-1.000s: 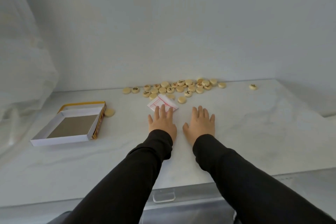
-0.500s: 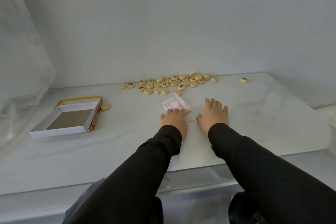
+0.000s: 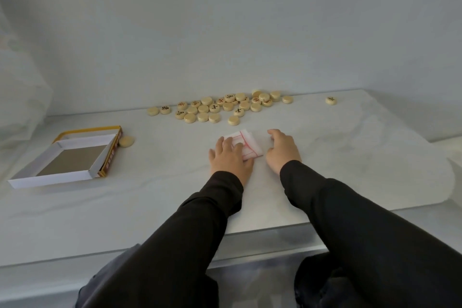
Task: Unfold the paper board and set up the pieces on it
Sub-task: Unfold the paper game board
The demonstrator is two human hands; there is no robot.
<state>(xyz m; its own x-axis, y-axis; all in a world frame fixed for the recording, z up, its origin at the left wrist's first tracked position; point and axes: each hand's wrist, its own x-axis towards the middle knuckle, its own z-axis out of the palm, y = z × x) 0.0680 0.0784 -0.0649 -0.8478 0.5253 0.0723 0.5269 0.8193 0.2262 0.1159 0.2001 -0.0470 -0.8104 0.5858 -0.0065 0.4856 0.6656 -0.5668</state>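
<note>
Paper board (image 3: pixel 250 144) folded, under left hand (image 3: pixel 230 158), beside right hand (image 3: pixel 283 151).

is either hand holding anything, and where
Nothing is gripped. The left hand rests flat on the near left part of the folded paper board; the right hand sits beside it, holding nothing.

The left hand (image 3: pixel 231 157) covers the near left part of the folded board (image 3: pixel 250 144), so its grid shows only in part. Whether the right hand (image 3: pixel 282 151) touches the board cannot be told. Marks on the pieces (image 3: pixel 220 107) are too small to read. The white tray (image 3: pixel 53 177) hides most of the yellow box (image 3: pixel 87 130). Both sleeves (image 3: pixel 190 245) run off the bottom edge.
</note>
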